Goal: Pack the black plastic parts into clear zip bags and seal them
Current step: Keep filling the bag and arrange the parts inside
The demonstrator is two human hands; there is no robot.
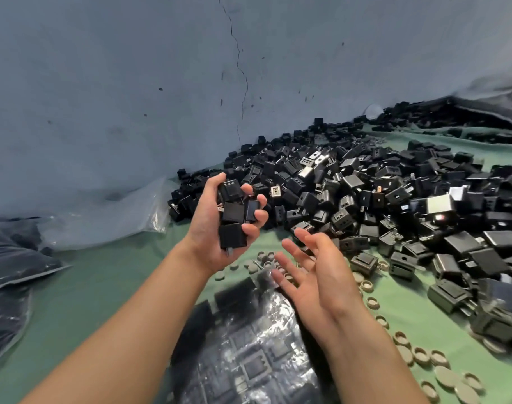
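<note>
Black plastic parts clamped in left grip; right grip splayed, empty: hold zip bag mouth wide first.

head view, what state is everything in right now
left grip: curled round a handful of black plastic parts
right grip: open, palm up, holding nothing
clear zip bag: lying on the green cloth, parts inside, seal unclear
pile of loose parts: unpacked, heaped by the wall
empty clear bags: lying at the wall, left
round caps: scattered on the cloth
</note>
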